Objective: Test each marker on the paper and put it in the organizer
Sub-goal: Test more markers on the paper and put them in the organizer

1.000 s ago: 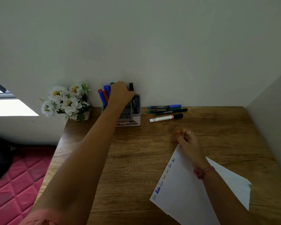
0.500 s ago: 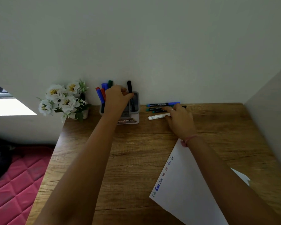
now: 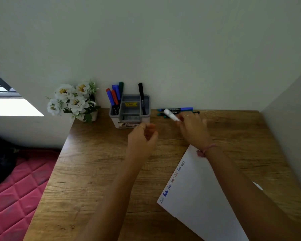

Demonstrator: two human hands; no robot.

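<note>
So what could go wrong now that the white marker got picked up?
The right hand grips the white marker only at one end, so it might slip. The markers on the desk lie just behind that hand and could get nudged and roll. The forearm lies over the paper, which could shift or smudge the writing.

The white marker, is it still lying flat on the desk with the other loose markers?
No, the right hand holds the white marker lifted off the desk, above the loose markers by the wall.
</note>
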